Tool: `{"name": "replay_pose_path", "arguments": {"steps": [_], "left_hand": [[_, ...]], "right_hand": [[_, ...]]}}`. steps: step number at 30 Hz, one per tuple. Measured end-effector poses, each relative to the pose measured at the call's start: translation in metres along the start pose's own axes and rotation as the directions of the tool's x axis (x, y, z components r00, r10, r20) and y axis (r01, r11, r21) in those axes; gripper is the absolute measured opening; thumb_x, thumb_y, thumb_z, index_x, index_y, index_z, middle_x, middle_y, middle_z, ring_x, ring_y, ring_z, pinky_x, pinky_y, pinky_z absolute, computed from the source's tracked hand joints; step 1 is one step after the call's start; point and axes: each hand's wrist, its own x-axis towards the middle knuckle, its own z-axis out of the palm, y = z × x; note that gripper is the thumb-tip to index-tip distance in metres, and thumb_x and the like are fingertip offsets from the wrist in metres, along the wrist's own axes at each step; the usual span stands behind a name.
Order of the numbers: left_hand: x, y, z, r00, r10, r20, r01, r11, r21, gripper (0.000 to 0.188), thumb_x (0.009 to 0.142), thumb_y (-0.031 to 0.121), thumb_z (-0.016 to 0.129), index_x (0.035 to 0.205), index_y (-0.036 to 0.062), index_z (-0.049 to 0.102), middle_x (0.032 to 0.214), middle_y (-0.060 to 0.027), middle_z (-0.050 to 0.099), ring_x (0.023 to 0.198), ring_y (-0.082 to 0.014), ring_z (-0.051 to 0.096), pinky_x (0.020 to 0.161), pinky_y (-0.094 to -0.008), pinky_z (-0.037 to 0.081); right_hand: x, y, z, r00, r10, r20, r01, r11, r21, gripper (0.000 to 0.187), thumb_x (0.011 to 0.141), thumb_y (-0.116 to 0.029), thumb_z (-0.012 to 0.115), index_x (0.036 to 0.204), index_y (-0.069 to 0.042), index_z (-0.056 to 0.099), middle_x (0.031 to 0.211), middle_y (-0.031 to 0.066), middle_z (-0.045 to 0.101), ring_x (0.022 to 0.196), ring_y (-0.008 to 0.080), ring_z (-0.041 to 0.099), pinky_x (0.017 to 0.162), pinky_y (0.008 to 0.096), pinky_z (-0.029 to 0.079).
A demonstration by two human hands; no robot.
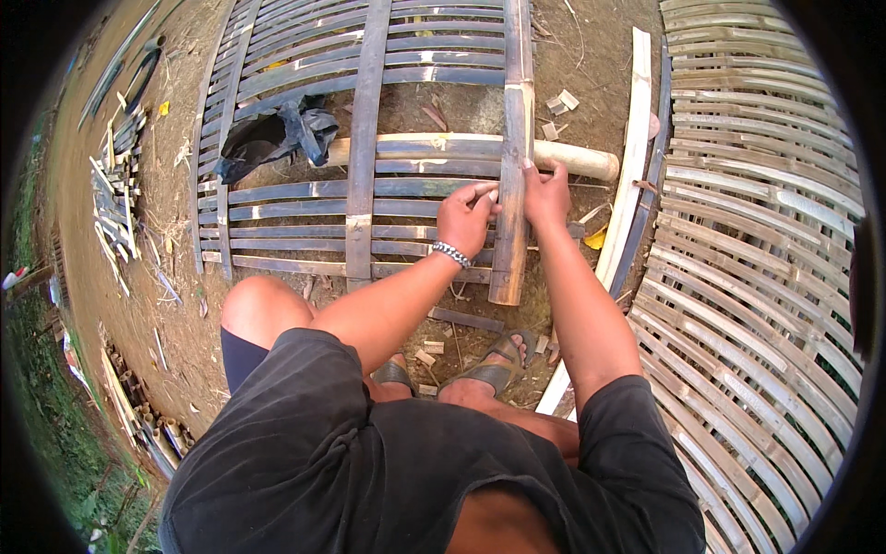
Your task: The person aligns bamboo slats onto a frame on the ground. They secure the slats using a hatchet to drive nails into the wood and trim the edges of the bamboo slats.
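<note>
A bamboo slat panel point(434, 76) lies in front of me, its dark slats crossed by lengthwise strips. Along its right edge runs a wide split-bamboo rail point(513, 235). My left hand point(465, 222), with a braided bracelet at the wrist, is just left of this rail. Its fingers are pinched together at a slat end; what they hold is too small to make out. On the rail's other side my right hand point(548, 196) has its fingers curled against the edge, and anything in them is hidden. A thick round bamboo pole point(581, 162) passes crosswise beneath the panel.
Black plastic point(277, 137) lies crumpled on the slats. To the right are a long pale bamboo strip point(630, 157) and another large slatted bamboo panel point(738, 240). Bamboo offcuts point(432, 351) are scattered near my sandals point(494, 365). Cut strips point(115, 198) are piled at the left.
</note>
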Motion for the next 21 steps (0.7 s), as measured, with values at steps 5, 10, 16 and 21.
{"name": "replay_pose_path", "arguments": {"steps": [5, 10, 16, 21], "left_hand": [[0.008, -0.015, -0.016, 0.997, 0.033, -0.071, -0.035, 0.999, -0.030, 0.028, 0.099, 0.007, 0.065, 0.123, -0.0075, 0.065, 0.103, -0.0124, 0.074, 0.089, -0.0156, 0.073, 0.078, -0.0284, 0.060], [0.044, 0.006, -0.017, 0.986, 0.149, -0.070, -0.142, 0.984, 0.104, 0.022, 0.097, 0.011, 0.068, 0.111, -0.0051, 0.069, 0.098, -0.0114, 0.076, 0.089, -0.0157, 0.073, 0.080, -0.0297, 0.058], [0.086, 0.031, 0.007, 0.879, 0.461, 0.123, -0.451, 0.718, 0.530, 0.016, 0.090, 0.020, 0.074, 0.095, 0.0044, 0.076, 0.091, -0.0146, 0.075, 0.085, -0.0288, 0.072, 0.079, -0.0381, 0.055], [0.120, 0.011, 0.023, 0.771, 0.587, 0.248, -0.613, 0.580, 0.536, 0.014, 0.086, 0.022, 0.076, 0.087, 0.0082, 0.075, 0.091, -0.0131, 0.073, 0.099, -0.0342, 0.067, 0.092, -0.0453, 0.049]], "right_hand": [[-0.038, 0.022, 0.001, 0.984, -0.169, -0.062, 0.161, 0.981, -0.107, 0.056, 0.098, -0.038, 0.063, 0.139, -0.003, 0.047, 0.106, 0.0175, 0.070, 0.103, 0.0365, 0.067, 0.092, 0.0491, 0.048], [-0.051, 0.044, 0.008, 1.000, 0.009, -0.004, -0.009, 1.000, 0.006, 0.056, 0.102, -0.047, 0.054, 0.140, -0.007, 0.047, 0.110, 0.0212, 0.070, 0.105, 0.0413, 0.067, 0.091, 0.0493, 0.050], [-0.051, 0.048, 0.017, 0.999, 0.042, -0.003, -0.041, 0.997, 0.070, 0.057, 0.101, -0.058, 0.051, 0.128, -0.009, 0.059, 0.104, 0.0202, 0.073, 0.098, 0.0402, 0.069, 0.086, 0.0493, 0.052], [-0.049, 0.048, 0.020, 0.996, 0.088, 0.022, -0.090, 0.992, 0.083, 0.053, 0.099, -0.060, 0.053, 0.126, -0.015, 0.061, 0.101, 0.0154, 0.074, 0.096, 0.0393, 0.070, 0.083, 0.0493, 0.052]]}}
